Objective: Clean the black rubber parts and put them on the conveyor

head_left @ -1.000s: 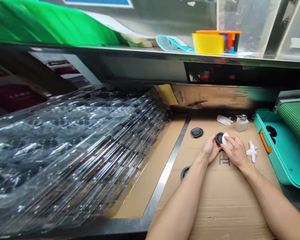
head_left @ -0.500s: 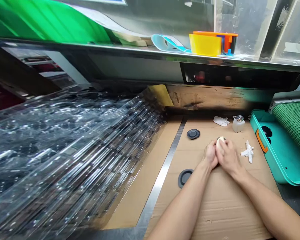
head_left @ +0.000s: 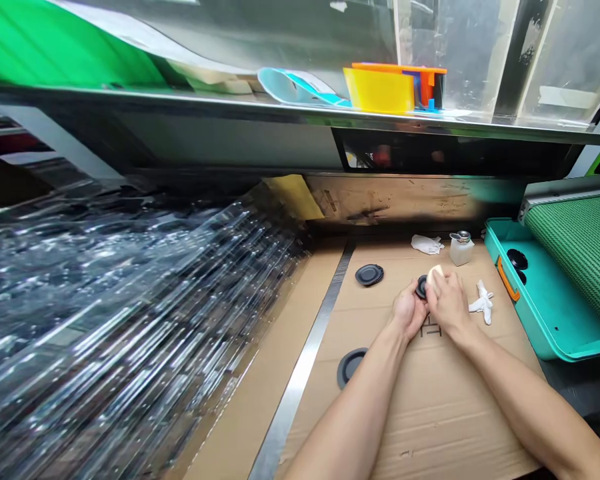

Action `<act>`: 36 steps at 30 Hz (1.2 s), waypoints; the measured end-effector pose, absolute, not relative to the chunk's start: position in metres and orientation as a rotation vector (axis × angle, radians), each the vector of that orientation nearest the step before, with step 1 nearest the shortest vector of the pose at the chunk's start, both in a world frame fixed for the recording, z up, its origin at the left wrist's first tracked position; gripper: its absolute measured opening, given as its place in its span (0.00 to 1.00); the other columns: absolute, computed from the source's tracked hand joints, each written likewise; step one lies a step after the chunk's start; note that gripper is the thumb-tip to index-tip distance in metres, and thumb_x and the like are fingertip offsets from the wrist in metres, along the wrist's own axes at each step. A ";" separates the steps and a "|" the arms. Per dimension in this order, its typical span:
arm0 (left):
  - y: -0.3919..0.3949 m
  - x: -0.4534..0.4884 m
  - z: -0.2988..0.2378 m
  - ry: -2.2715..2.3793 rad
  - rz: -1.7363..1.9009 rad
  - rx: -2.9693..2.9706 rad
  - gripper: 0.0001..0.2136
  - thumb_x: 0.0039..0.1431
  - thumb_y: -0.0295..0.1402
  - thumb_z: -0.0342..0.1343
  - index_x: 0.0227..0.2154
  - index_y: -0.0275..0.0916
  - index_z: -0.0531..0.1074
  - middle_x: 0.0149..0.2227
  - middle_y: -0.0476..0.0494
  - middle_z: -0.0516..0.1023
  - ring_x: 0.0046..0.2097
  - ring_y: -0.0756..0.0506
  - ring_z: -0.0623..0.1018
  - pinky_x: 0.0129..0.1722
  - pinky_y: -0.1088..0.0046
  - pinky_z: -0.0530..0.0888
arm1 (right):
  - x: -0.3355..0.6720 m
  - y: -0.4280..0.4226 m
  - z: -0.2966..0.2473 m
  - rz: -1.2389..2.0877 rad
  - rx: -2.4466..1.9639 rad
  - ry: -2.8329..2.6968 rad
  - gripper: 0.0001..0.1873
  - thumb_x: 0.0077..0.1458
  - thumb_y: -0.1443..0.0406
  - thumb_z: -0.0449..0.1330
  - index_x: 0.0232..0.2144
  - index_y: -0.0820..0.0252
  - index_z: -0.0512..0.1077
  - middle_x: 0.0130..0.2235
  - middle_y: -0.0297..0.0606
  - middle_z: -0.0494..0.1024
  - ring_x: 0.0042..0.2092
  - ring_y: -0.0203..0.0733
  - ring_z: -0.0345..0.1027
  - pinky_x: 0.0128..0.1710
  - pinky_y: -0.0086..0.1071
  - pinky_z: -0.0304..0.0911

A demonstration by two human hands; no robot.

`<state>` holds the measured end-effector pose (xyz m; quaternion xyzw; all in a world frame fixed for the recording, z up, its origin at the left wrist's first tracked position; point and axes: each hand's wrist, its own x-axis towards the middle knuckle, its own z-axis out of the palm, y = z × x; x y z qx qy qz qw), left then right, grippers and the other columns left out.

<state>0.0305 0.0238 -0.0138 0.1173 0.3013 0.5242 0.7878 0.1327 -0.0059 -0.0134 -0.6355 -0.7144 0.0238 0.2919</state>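
Between my hands is a small round black part (head_left: 421, 287), its dark face partly showing. My left hand (head_left: 409, 309) is closed around its lower left side. The fingers of my right hand (head_left: 447, 301) are closed on a cream-white pad (head_left: 435, 273), which is beside the black part; whether they touch is hard to tell. On the cardboard to the left are a black rounded part (head_left: 369, 274) and a larger black ring-shaped part (head_left: 351, 367), partly covered by my left forearm.
Clear plastic trays (head_left: 145, 320) are piled at left. A small bottle with a metal top (head_left: 461, 249) and crumpled white cloths (head_left: 482, 303) lie behind and right of my hands. A teal bin (head_left: 550, 313) with black parts sits below a green conveyor belt (head_left: 580, 233). A shelf edge (head_left: 300, 119) crosses above.
The pad has come away to the right of the black part, uncovering its face. My hands have parted slightly. The whole view has shifted, so the scene sits further left.
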 end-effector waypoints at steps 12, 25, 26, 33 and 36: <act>0.019 0.032 -0.016 0.645 1.123 0.232 0.16 0.71 0.34 0.44 0.37 0.32 0.75 0.40 0.34 0.82 0.46 0.43 0.82 0.52 0.66 0.77 | 0.132 -0.010 -0.015 0.040 -1.606 -1.952 0.21 0.64 0.61 0.54 0.58 0.56 0.71 0.50 0.48 0.69 0.49 0.50 0.62 0.48 0.39 0.64; 0.019 0.029 -0.012 0.647 1.171 0.189 0.15 0.72 0.33 0.42 0.42 0.32 0.74 0.37 0.37 0.82 0.39 0.45 0.82 0.44 0.65 0.79 | 0.154 0.000 -0.016 0.245 -1.524 -1.754 0.27 0.59 0.61 0.58 0.60 0.59 0.68 0.54 0.49 0.70 0.54 0.50 0.65 0.55 0.43 0.63; 0.019 0.029 -0.012 0.650 1.176 0.185 0.15 0.72 0.33 0.42 0.42 0.32 0.74 0.37 0.38 0.82 0.38 0.45 0.82 0.43 0.66 0.79 | 0.158 0.000 -0.013 0.289 -1.484 -1.764 0.29 0.57 0.62 0.60 0.60 0.60 0.67 0.54 0.49 0.70 0.54 0.49 0.65 0.55 0.42 0.63; 0.021 0.031 -0.013 0.625 1.182 0.238 0.17 0.72 0.36 0.42 0.39 0.31 0.74 0.39 0.34 0.81 0.39 0.44 0.81 0.38 0.68 0.79 | 0.174 -0.010 0.014 0.658 -1.582 -1.846 0.24 0.48 0.57 0.66 0.49 0.54 0.72 0.35 0.33 0.78 0.37 0.42 0.71 0.37 0.33 0.63; 0.020 0.033 -0.016 0.652 1.202 0.268 0.15 0.71 0.37 0.45 0.37 0.32 0.73 0.38 0.36 0.81 0.38 0.45 0.81 0.40 0.68 0.79 | 0.178 -0.004 0.012 0.731 -1.564 -1.756 0.18 0.55 0.55 0.61 0.46 0.54 0.75 0.26 0.29 0.74 0.29 0.38 0.67 0.30 0.29 0.58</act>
